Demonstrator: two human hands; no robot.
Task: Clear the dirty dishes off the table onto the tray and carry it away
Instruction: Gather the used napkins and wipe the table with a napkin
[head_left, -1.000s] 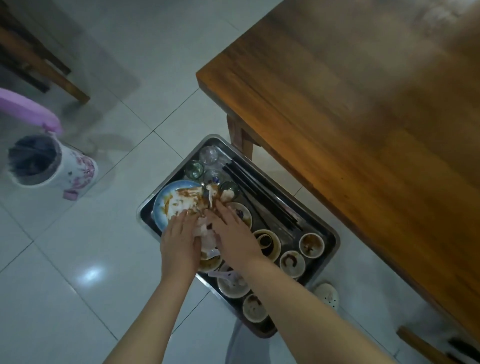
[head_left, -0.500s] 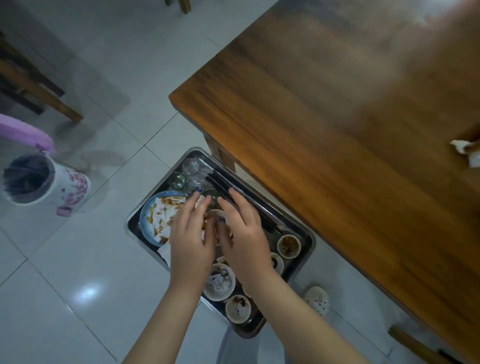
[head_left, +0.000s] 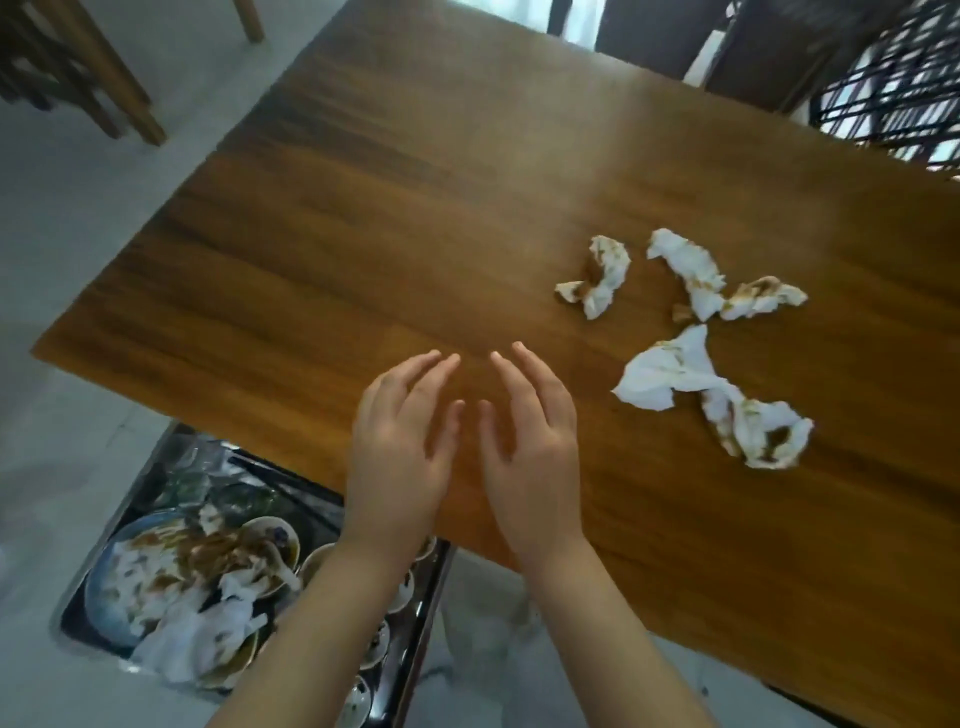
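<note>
My left hand (head_left: 402, 457) and my right hand (head_left: 530, 452) hover side by side over the near edge of the wooden table (head_left: 415, 208), fingers spread, holding nothing. Several crumpled, sauce-stained white napkins lie on the table to the right: a large one (head_left: 711, 400), a small one (head_left: 597, 278) and a longer one (head_left: 722, 286). The metal tray (head_left: 156, 467) sits on the floor at lower left, partly under the table edge. It holds a blue plate (head_left: 104, 603) smeared with sauce, used napkins, small sauce bowls (head_left: 275, 540), glass cups and dark chopsticks (head_left: 285, 478).
Wooden chair legs (head_left: 119, 78) stand on the tiled floor at upper left. A dark chair (head_left: 769, 57) and a black wire rack (head_left: 893, 93) are beyond the table's far right side.
Both hands left the dishes on the tray and rose over the table. The view swung up and right, bringing the tabletop and its napkins into sight.
</note>
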